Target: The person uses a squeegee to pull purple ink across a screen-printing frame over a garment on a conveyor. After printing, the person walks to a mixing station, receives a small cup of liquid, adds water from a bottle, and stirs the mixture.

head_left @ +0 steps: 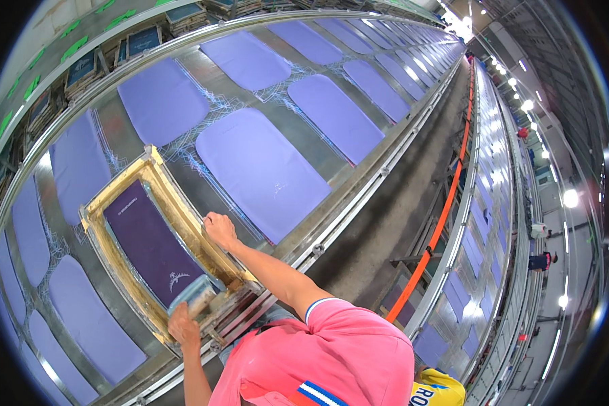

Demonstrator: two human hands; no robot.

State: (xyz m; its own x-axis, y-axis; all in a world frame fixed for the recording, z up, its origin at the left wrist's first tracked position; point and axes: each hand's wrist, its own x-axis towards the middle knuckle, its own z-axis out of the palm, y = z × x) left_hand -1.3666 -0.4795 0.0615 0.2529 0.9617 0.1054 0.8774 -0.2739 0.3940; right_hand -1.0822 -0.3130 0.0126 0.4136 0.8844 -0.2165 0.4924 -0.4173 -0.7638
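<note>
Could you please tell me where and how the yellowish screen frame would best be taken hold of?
Probably by its two long rails, one hand on each, coming down from the person's side of the table. The screen frame lies flat, and these rails stand raised around the dark purple panel, giving an edge to grip. The right hand is at the right rail.

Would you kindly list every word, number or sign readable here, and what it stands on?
Yellow shirt: large white letters, wording not copied here.
Dark purple screen: white lettering, too small to read.
Lavender panel right of it: faint marks, too small to read.
Distant dark shirt: marks too blurred to read.
</note>
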